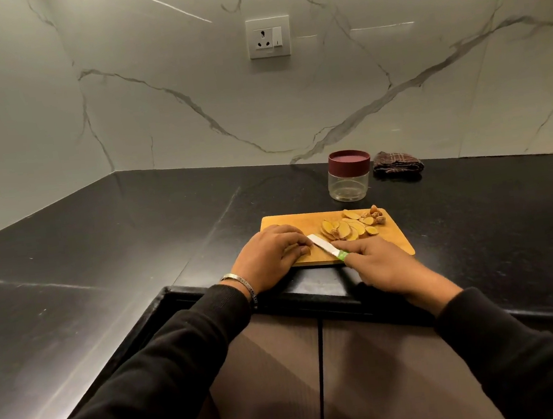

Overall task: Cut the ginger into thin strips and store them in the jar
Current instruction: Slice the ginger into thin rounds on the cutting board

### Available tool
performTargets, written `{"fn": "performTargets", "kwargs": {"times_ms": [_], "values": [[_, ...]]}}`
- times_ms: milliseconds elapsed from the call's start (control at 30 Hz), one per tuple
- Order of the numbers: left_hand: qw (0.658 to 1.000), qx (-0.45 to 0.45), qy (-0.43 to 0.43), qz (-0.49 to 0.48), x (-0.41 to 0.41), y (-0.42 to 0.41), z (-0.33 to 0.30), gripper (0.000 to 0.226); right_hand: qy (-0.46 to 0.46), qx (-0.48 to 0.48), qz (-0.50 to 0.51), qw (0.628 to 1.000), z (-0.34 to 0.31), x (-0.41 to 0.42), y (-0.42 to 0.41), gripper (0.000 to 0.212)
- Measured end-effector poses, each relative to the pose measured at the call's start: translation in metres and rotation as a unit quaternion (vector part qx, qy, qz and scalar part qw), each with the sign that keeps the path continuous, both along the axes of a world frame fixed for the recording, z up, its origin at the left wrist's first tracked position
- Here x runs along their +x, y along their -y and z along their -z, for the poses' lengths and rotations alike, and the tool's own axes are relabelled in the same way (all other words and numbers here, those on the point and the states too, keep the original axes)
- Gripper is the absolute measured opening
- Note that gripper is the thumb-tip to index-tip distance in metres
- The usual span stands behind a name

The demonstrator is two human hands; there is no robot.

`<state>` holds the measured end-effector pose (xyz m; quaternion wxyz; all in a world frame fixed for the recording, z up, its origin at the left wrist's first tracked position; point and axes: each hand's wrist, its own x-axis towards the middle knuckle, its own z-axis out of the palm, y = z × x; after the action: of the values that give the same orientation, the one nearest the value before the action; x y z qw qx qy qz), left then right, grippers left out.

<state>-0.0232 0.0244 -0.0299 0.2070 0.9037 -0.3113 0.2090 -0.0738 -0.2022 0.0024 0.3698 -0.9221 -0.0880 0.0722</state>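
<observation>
The wooden cutting board (400, 247) sits close to the near edge of the black counter (100, 250), within easy reach of both arms, which is sensible for knife work. The right hand (383, 266) is wrapped around the green handle of a small knife (324, 247), forefinger running forward along the blade's back, I'd guess to steady the cut. The blade slants away to the far left, and its tip meets the fingertips of the left hand (271, 254). That hand lies knuckles up with its fingers curled down onto the board; it looks to be pinning a piece of ginger under them, but whatever it pins is hidden, so I can't say for sure what it holds.

The ginger slices (346, 229) lie fanned on the far right part of the board, just beyond the blade, pushed clear of the cutting spot. A few knobbly trimmings (377, 215) sit by the far right corner. These are flat slices, not strips yet, so the job seems about midway.

The jar (349, 177) waits just beyond the board with its maroon lid on; nothing shows inside it. A folded checked cloth (397, 162) lies to its right against the marble wall.
</observation>
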Motion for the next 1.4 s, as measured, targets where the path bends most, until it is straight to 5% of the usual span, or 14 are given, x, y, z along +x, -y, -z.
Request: {"fn": "performTargets", "kwargs": {"times_ms": [267,367,500,567,667,1000,1400], "values": [[1.000,-0.002,-0.001,-0.003,0.001,-0.001,0.002,0.024,-0.224,0.305,0.077,0.922,-0.009,-0.018,0.009,0.026],[1.000,-0.010,-0.003,-0.018,0.000,0.000,0.003,0.026,-0.216,0.360,0.085,0.904,-0.007,-0.019,0.009,0.030],[0.999,-0.019,-0.008,-0.029,-0.001,0.000,0.004,0.024,0.028,0.101,0.036,0.994,0.000,-0.017,0.005,0.040],[0.999,-0.022,-0.003,-0.031,-0.002,0.001,0.003,0.020,0.112,-0.062,0.005,0.992,0.003,-0.015,0.005,0.045],[0.999,-0.029,0.002,-0.031,-0.003,0.001,0.002,0.018,0.128,-0.153,-0.011,0.980,0.002,-0.016,0.005,0.049],[0.998,-0.020,-0.061,-0.016,0.002,0.001,-0.001,0.029,0.226,-0.144,-0.010,0.963,0.015,-0.025,0.007,0.048],[0.993,-0.084,-0.088,-0.006,0.001,-0.002,-0.003,0.016,0.260,-0.134,0.020,0.956,0.023,-0.026,0.006,0.048]]}}
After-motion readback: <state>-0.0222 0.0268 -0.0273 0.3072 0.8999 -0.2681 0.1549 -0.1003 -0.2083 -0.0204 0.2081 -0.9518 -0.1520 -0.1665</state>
